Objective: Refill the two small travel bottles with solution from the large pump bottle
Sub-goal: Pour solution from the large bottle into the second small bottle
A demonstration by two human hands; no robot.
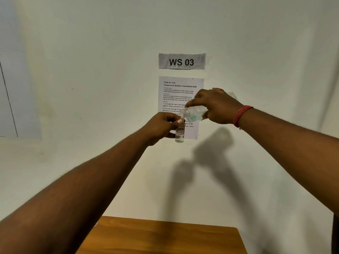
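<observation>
My left hand (161, 128) holds a small clear travel bottle (180, 133) upright, raised in front of the wall. It has a red and blue label and some clear liquid in it. My right hand (215, 107) grips the large clear bottle (195, 113), tilted with its open threaded neck down to the left. That neck sits right above the small bottle's mouth. No pump or cap is on the large bottle. A second travel bottle is not in view.
A wooden table (165, 237) shows at the bottom, far below both hands. On the white wall hang a "WS 03" sign (182, 61) and a printed task sheet (178, 94). A red thread band circles my right wrist.
</observation>
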